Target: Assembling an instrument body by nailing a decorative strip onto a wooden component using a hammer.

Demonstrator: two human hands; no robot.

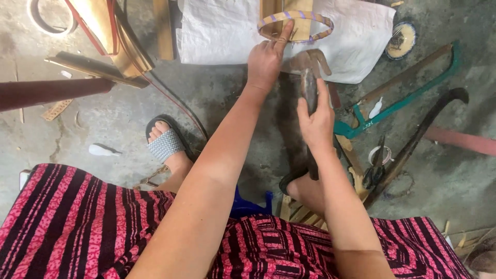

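Left hand reaches forward, forefinger stretched out and touching the near rim of a hoop; other fingers curled in, pinching nothing. The hoop is a woven oval ring, tan with purple bands, lying on a white sack spread on the concrete floor.

Right hand is wrapped around the dark handle of a hammer, fingers pressed together on the shaft. The rusty claw head sits just beside the left hand, at the sack's near edge, just short of the hoop.

Right of the hammer: a green-framed saw on the floor, a curved dark bar beyond it, and scissors near that bar's lower end. A small round tin lies at the sack's right edge.

Left of the hammer: a sandalled foot on the floor, a thin red cord running past it, and wood strips stacked further left, next to the sack. A red pole crosses at far left. A pink-and-black striped skirt fills the near foreground.
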